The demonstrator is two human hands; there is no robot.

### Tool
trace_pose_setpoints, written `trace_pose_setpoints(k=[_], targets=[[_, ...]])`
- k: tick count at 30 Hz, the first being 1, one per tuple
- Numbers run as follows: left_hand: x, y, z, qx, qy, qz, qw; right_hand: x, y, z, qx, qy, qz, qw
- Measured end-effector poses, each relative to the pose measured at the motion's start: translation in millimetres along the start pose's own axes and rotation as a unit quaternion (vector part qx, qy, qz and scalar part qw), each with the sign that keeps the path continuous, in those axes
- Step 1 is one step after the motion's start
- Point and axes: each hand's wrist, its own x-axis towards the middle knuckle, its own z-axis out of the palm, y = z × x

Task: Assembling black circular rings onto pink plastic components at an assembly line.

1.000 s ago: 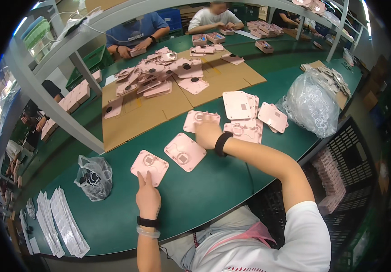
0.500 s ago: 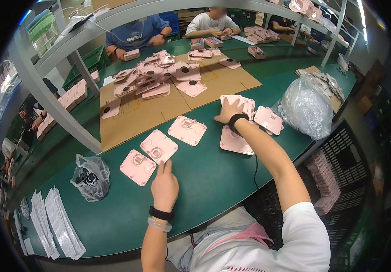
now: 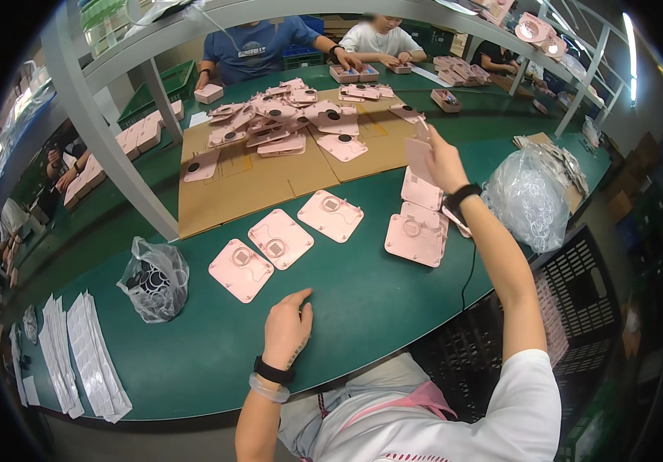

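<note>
My right hand (image 3: 445, 165) is closed on a pink plastic panel (image 3: 417, 156), lifted and tilted nearly edge-on above the table's right part. Below that hand lie more pink panels, one (image 3: 421, 190) behind a small stack (image 3: 413, 243). My left hand (image 3: 288, 329) hovers over or rests on the green table, empty, its thumb and fingers apart. Beyond it three pink panels lie in a slanting row: a near one (image 3: 240, 269), a middle one (image 3: 291, 242) and a far one (image 3: 333, 218). Each shows a round ring with a square grid.
A heap of pink panels (image 3: 270, 123) covers part of a cardboard sheet (image 3: 247, 202). Bags of rings stand left (image 3: 154, 281) and right (image 3: 527, 192). White strips (image 3: 96, 358) lie at the left. A grey shelf post (image 3: 108, 146) rises nearby. Co-workers sit across the table.
My right hand has lifted a panel off the right-hand group and raised it. My left hand has drawn back toward me from the row. The view has shifted slightly.
</note>
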Motion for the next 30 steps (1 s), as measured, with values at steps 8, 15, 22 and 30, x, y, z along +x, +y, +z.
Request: trace_pose_setpoints(k=[8, 15, 22, 30], targets=[[-12, 31, -20, -0.409, -0.035, -0.246, 0.878, -114, -113, -7, 0.221, -0.084, -0.243, 0.941], [-43, -3, -33, -0.635, 0.035, -0.308, 0.707, -190, -183, 9, 0.363, -0.263, -0.305, 0.840], [-46, -16, -52, -0.425, 0.062, -0.298, 0.852, -183, -186, 7, 0.470, -0.332, -0.110, 0.811], [-38, -33, -47, -0.339, 0.129, -0.288, 0.887, -168, -133, 58, 0.595, -0.275, 0.182, 0.733]])
